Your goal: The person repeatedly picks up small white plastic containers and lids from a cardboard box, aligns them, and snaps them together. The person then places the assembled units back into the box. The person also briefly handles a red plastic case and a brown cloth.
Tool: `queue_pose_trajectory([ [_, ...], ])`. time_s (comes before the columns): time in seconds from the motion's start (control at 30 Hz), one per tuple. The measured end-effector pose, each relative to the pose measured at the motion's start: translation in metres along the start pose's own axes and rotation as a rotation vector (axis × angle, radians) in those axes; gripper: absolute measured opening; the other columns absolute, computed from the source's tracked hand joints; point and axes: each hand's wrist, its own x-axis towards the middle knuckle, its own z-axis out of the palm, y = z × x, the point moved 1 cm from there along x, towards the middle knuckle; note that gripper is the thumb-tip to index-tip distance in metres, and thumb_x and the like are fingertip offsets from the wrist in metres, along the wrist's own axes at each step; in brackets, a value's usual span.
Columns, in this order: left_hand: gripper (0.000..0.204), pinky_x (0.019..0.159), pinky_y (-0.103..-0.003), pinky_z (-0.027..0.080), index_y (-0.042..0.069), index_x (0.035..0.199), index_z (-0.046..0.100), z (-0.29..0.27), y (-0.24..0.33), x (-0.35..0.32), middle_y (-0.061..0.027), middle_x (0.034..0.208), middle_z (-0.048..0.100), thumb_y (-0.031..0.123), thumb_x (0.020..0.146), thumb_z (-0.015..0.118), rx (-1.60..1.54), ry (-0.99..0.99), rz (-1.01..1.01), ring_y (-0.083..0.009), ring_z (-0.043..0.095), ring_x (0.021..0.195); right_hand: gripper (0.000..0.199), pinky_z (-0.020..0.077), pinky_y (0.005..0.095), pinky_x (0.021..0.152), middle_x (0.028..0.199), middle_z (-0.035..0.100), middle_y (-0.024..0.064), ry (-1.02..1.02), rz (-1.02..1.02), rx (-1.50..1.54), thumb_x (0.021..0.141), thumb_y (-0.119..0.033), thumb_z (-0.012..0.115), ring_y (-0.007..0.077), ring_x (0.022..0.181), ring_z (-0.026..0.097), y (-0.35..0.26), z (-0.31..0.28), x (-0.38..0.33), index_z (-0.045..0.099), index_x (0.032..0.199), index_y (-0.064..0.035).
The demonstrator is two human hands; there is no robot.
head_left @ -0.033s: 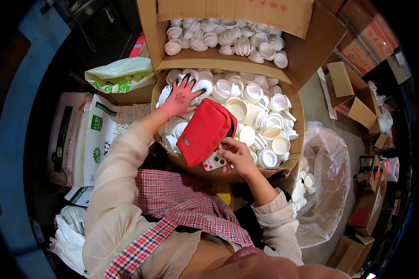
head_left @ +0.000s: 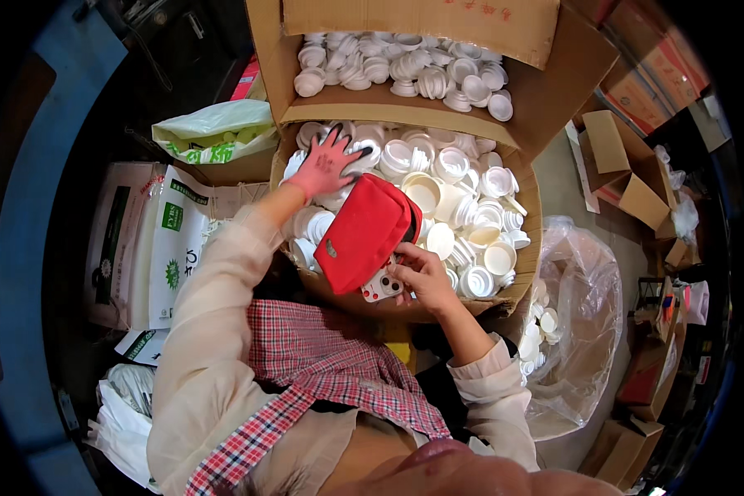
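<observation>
My left hand (head_left: pixel 326 168), in a pink glove with black fingertips, lies with fingers spread over white plastic caps (head_left: pixel 450 165) that fill an open cardboard box (head_left: pixel 527 194). My bare right hand (head_left: pixel 422 275) is closed at the edge of a phone (head_left: pixel 382 285) in a white case with red spots; its camera lenses show. A red zip pouch (head_left: pixel 361 236) rests tilted on the caps at the box's near side, its lower end covering part of the phone. Whether my right fingers also touch the pouch is hidden.
A second cardboard box (head_left: pixel 570 91) behind holds more white caps. At right stands a clear plastic bag (head_left: pixel 587 331) with caps inside. Open cartons (head_left: pixel 628 165) line the far right. A white and green bag (head_left: pixel 215 132) and printed packages (head_left: pixel 124 248) are at left.
My gloved left hand has shifted slightly forward over the caps, still spread. My right hand, the phone and the pouch look almost unmoved.
</observation>
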Motion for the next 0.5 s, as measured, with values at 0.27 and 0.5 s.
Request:
queue_pose_trajectory([
  [0.27,0.055,0.102,-0.057,0.029,0.023,0.137,0.046,0.025,-0.003,0.034,-0.0095,0.14,0.042,0.04,0.086,0.058,0.039,0.166,-0.048,-0.0295,0.037,0.132,0.031,0.0412,0.0217,0.038,0.077,0.062,0.0053,0.041,-0.002,-0.02,0.088,-0.007,0.061,0.0113,0.045,0.056,-0.009,-0.004,0.001,0.056,0.117,0.0019],
  [0.5,0.059,0.103,-0.055,0.03,0.022,0.14,0.041,0.034,-0.057,-0.01,-0.0125,0.142,0.04,0.031,0.085,0.061,-0.023,0.037,-0.263,-0.0338,0.035,0.132,0.027,0.041,0.0218,0.036,0.078,0.064,0.0092,0.137,-0.069,-0.022,0.088,-0.005,0.059,0.0124,0.044,0.057,-0.016,-0.017,0.01,0.056,0.113,0.0024],
])
